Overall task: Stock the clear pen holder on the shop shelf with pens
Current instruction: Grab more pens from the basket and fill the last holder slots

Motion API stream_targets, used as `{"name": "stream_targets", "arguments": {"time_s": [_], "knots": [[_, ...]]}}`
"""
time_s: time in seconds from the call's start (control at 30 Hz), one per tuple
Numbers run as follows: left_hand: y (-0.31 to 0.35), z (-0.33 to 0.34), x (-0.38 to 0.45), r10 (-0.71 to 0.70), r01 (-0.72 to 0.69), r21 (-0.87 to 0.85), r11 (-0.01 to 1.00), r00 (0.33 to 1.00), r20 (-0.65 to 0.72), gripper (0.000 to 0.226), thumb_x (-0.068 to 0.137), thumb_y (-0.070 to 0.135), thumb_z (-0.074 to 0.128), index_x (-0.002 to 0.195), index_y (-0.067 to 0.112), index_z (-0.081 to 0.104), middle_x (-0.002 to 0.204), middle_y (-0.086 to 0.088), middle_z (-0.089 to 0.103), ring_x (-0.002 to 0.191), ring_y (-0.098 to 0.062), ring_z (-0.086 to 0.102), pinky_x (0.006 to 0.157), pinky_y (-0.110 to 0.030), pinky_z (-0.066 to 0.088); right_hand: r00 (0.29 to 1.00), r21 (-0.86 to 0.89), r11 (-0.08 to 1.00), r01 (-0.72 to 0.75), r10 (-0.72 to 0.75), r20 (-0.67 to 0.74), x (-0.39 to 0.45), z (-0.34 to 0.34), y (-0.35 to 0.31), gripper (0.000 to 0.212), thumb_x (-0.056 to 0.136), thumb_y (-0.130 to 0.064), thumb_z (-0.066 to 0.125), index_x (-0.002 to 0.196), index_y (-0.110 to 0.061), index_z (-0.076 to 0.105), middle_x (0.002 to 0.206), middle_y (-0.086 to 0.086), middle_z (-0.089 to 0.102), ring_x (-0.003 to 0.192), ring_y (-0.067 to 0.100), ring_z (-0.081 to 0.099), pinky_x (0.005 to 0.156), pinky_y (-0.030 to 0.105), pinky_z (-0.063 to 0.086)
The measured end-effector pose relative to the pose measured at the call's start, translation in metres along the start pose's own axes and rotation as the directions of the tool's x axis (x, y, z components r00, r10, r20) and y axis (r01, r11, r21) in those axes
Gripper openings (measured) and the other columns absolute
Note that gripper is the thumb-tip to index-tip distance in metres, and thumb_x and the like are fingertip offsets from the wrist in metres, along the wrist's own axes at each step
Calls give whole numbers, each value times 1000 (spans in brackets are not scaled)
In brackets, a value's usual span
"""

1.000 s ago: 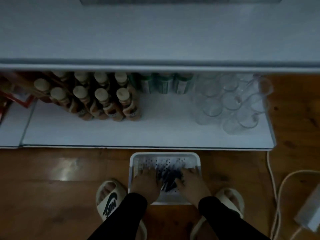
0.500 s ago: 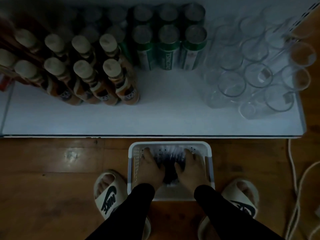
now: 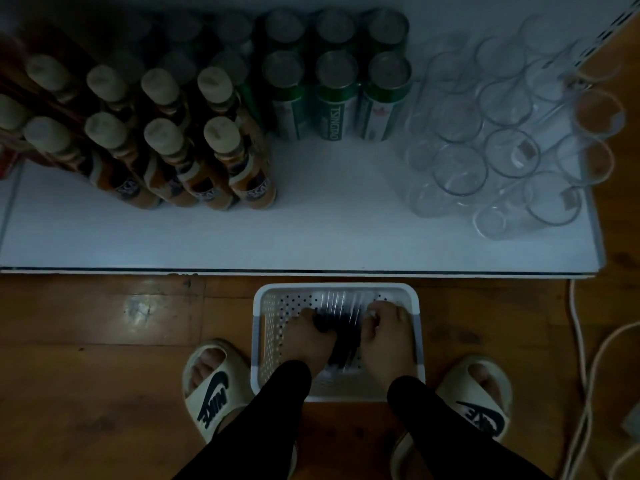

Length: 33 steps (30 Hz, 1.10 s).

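Note:
A white perforated basket (image 3: 273, 327) sits on the wooden floor between my feet, just below the shelf edge. A bundle of dark pens (image 3: 343, 323) with clear ends lies in it. My left hand (image 3: 306, 341) curls around the bundle's left side and my right hand (image 3: 386, 339) curls around its right side; both are closed on the pens. Several clear cylindrical pen holders (image 3: 460, 169) stand empty on the right part of the white shelf (image 3: 311, 233).
Brown bottles with pale caps (image 3: 221, 157) fill the shelf's left side and green cans (image 3: 334, 95) stand behind the middle. White cables (image 3: 585, 368) run over the floor at the right. My sandalled feet (image 3: 211, 386) flank the basket.
My fingers have curled inward from lying flat on the pens to gripping the bundle from both sides. The camera has dropped closer to the shelf and basket.

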<state>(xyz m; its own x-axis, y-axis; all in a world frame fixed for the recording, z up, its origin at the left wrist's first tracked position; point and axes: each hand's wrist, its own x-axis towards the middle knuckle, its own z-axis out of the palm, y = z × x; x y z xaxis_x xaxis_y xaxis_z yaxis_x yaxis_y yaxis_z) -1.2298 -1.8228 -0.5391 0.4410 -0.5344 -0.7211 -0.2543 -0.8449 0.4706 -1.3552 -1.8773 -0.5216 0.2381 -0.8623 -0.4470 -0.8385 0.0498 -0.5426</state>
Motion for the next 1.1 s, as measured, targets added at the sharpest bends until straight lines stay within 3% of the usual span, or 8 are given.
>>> {"name": "stream_targets", "arguments": {"time_s": [0.1, 0.27, 0.4, 0.5, 0.7, 0.77, 0.87, 1.1], "knots": [[2, 1, 1, 5, -5, 8, 1000, 1000, -2, 17, 79, 27, 56, 83, 12, 64, 67, -2, 66, 57, -15, 62, 48, -26, 49, 993, -58, 991, -117, 116, -21, -5, 9, 1, 16, 100, -23, 42, 106, -12, 52, 100, 6, 55, 75, 11, 47, 65, 24, 39], [4, 3, 0, 35, -32, -41, 999, 998, 59, 12, 78, 25, 57, 85, 17, 64, 71, 0, 66, 62, -15, 63, 53, -28, 50, 955, 124, 948, -293, 285, 79, 0, 12, 4, 13, 100, -27, 40, 96, -17, 48, 81, 1, 50, 71, 14, 54, 61, 31, 45], [10, 8, -1, 77, -67, -67, 995, 984, 160, 24, 80, 25, 62, 102, 14, 60, 85, 2, 64, 73, -10, 62, 56, -19, 46, 948, 163, 946, -279, 245, 203, 7, 10, 9, 25, 102, -25, 37, 91, -12, 56, 88, 7, 55, 74, 13, 54, 62, 24, 42], [13, 14, -1, 74, -61, -66, 996, 976, 204, 31, 77, 26, 66, 102, 12, 54, 92, -5, 63, 77, -18, 65, 61, -30, 55, 914, 249, 906, -343, 260, 310, 8, 9, 6, 32, 104, -26, 34, 93, -9, 60, 84, 5, 58, 72, 11, 54, 59, 21, 38], [11, 13, -1, 56, -48, -44, 998, 974, 219, 50, 63, 41, 71, 103, 25, 44, 100, -2, 61, 84, -22, 64, 72, -42, 58, 803, 444, 704, -554, 313, 507, 13, 14, 17, 45, 95, -50, 41, 124, -21, 58, 129, 6, 61, 117, 21, 58, 106, 45, 43], [13, 11, -2, 65, -49, -75, 996, 968, 241, 53, 62, 41, 73, 102, 22, 43, 98, -1, 61, 82, -20, 65, 66, -39, 58, 792, 477, 668, -571, 296, 533, 12, 14, 23, 53, 88, -60, 46, 126, -25, 58, 130, 3, 61, 118, 21, 58, 106, 47, 44], [16, 4, -7, 85, -55, -113, 992, 957, 278, 56, 63, 38, 77, 105, 19, 45, 98, 0, 63, 84, -16, 65, 69, -35, 58, 787, 540, 603, -587, 268, 556, 5, 0, 14, 31, 100, -41, 45, 119, -23, 61, 123, 5, 65, 113, 21, 61, 102, 43, 48], [38, -21, -28, 175, -116, -186, 976, 921, 349, 44, 63, 21, 74, 104, 17, 58, 95, -4, 67, 88, -17, 66, 79, -37, 57, 818, 544, 659, -520, 202, 538, -7, -42, -7, 18, 100, -33, 48, 101, -25, 63, 114, 4, 67, 104, 18, 65, 90, 33, 54]]}}
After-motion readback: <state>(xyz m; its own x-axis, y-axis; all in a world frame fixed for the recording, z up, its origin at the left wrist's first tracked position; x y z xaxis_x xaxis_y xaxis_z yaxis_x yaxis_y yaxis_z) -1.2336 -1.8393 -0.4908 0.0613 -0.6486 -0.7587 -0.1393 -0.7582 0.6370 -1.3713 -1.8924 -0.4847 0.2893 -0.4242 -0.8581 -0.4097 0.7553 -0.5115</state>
